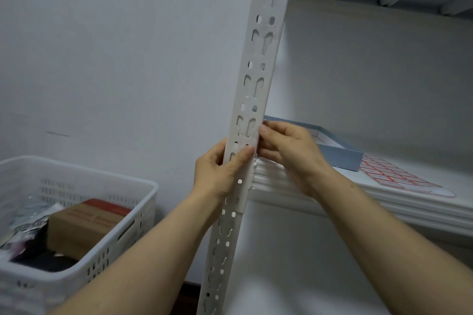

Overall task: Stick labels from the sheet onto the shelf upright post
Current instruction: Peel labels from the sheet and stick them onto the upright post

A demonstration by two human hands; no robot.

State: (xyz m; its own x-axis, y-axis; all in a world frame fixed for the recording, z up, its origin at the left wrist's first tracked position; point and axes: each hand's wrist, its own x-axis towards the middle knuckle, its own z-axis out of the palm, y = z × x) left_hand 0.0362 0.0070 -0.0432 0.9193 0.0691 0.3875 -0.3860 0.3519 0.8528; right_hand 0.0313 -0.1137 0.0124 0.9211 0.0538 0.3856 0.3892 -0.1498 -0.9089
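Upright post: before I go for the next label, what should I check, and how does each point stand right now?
1. Upright post steadied: the left hand grips it, thumb across the front. Ok.
2. Right hand in place: its fingers sit at the post's right edge. Ok.
3. Label pressed flat on the post: hidden by the fingers. Cannot tell.
4. Label sheet at hand: it lies flat on the shelf, beside the blue tray. Ok.
5. Red-bordered labels left on the sheet. Ok.
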